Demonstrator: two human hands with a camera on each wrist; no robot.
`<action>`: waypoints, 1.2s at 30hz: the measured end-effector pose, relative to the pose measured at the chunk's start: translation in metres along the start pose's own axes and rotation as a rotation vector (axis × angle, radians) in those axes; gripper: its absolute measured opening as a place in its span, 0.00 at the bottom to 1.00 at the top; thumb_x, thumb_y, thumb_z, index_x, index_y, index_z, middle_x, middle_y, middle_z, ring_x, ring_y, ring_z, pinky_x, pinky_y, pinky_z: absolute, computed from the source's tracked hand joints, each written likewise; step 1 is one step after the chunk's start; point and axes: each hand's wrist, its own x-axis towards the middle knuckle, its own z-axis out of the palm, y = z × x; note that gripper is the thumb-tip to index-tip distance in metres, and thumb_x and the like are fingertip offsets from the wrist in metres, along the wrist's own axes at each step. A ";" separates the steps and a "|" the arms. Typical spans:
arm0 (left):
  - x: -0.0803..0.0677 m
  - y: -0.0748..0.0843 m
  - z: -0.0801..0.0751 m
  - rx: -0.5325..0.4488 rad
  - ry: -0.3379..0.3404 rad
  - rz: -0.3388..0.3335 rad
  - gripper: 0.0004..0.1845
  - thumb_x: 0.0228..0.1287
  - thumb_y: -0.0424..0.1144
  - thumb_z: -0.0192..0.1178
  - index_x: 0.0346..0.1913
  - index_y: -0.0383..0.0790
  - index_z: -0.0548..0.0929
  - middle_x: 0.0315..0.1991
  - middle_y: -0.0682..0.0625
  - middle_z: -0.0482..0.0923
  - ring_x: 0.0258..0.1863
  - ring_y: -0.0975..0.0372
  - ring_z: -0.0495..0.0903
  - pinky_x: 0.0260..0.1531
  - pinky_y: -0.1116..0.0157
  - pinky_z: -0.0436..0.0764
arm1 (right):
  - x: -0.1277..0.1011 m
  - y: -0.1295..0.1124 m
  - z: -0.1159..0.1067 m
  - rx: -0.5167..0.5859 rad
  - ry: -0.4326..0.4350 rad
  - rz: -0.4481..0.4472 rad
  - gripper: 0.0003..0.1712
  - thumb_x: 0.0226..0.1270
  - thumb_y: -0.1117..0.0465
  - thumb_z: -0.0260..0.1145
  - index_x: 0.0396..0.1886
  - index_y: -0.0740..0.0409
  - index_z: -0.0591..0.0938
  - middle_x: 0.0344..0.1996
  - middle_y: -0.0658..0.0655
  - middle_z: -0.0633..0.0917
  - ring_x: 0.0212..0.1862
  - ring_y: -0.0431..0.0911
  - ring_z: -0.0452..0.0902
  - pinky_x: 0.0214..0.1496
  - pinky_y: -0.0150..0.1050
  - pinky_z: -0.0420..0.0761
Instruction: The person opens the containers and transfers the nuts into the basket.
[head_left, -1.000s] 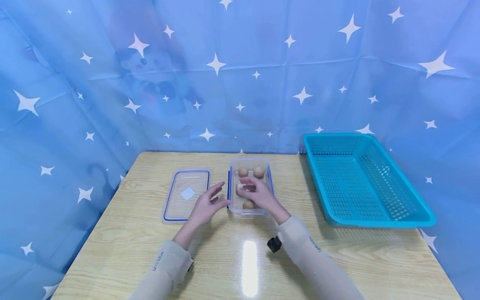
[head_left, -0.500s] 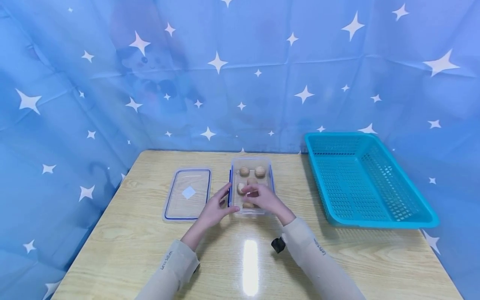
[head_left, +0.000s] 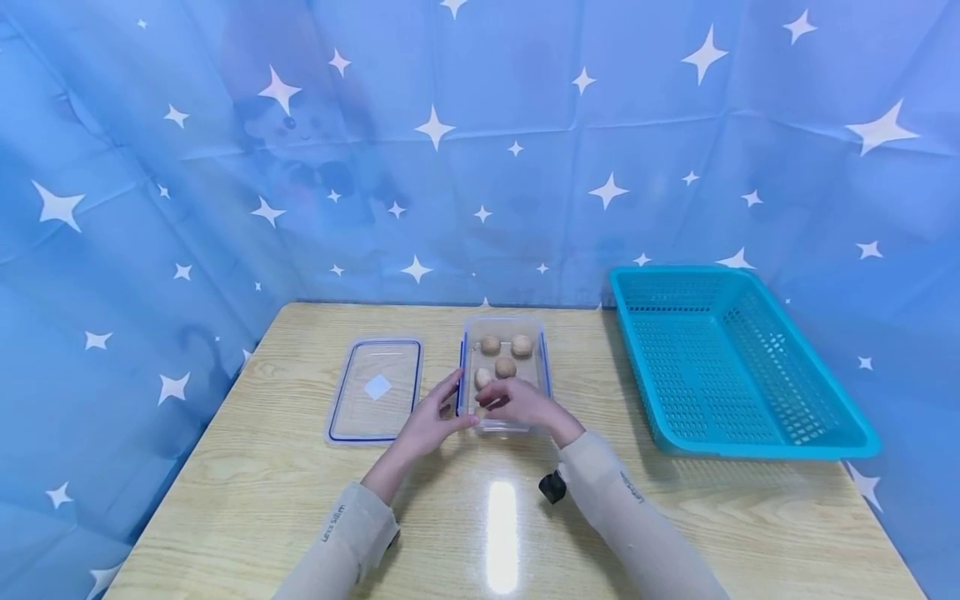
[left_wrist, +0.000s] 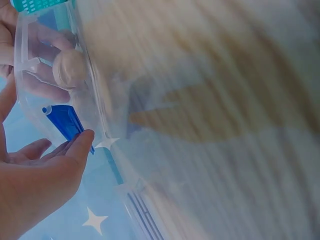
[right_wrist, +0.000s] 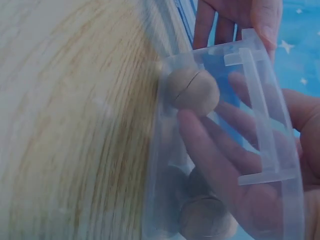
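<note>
A clear container [head_left: 503, 371] of brown balls [head_left: 506, 367] sits mid-table, long axis running twelve to six, its near end flanked by the left hand [head_left: 429, 423], straight-fingered at nine o'clock, and the right hand [head_left: 519, 402], fingers reaching inside, grip unclear.

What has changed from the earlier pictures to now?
The left hand moved right and now touches the clear container's left side. The right hand drew back toward the near end, uncovering a third walnut. The lid, the basket and the container itself stayed in place.
</note>
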 end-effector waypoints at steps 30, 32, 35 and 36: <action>0.000 0.000 -0.001 0.015 -0.017 -0.007 0.51 0.59 0.44 0.72 0.79 0.43 0.53 0.80 0.42 0.52 0.78 0.46 0.56 0.75 0.46 0.64 | 0.007 0.009 0.005 0.010 0.038 -0.016 0.17 0.64 0.62 0.70 0.51 0.65 0.86 0.47 0.62 0.89 0.48 0.51 0.85 0.54 0.41 0.85; 0.000 0.001 -0.001 0.019 -0.015 -0.015 0.51 0.58 0.44 0.72 0.79 0.45 0.54 0.80 0.44 0.52 0.78 0.48 0.56 0.75 0.48 0.64 | 0.007 0.009 0.005 0.015 0.036 -0.026 0.17 0.65 0.62 0.69 0.50 0.66 0.86 0.47 0.63 0.89 0.49 0.52 0.85 0.55 0.43 0.85; -0.001 0.001 -0.002 0.025 -0.014 -0.008 0.50 0.58 0.44 0.72 0.79 0.44 0.55 0.80 0.44 0.53 0.78 0.47 0.56 0.75 0.47 0.64 | 0.007 0.009 0.005 0.034 0.045 -0.033 0.17 0.64 0.63 0.69 0.50 0.66 0.85 0.46 0.64 0.89 0.50 0.54 0.85 0.57 0.44 0.84; -0.001 0.001 -0.002 0.026 -0.014 -0.009 0.50 0.58 0.44 0.72 0.79 0.44 0.55 0.80 0.44 0.53 0.78 0.48 0.56 0.75 0.47 0.64 | 0.007 0.009 0.005 0.043 0.053 -0.032 0.17 0.64 0.63 0.69 0.50 0.66 0.85 0.46 0.64 0.89 0.50 0.54 0.85 0.57 0.45 0.84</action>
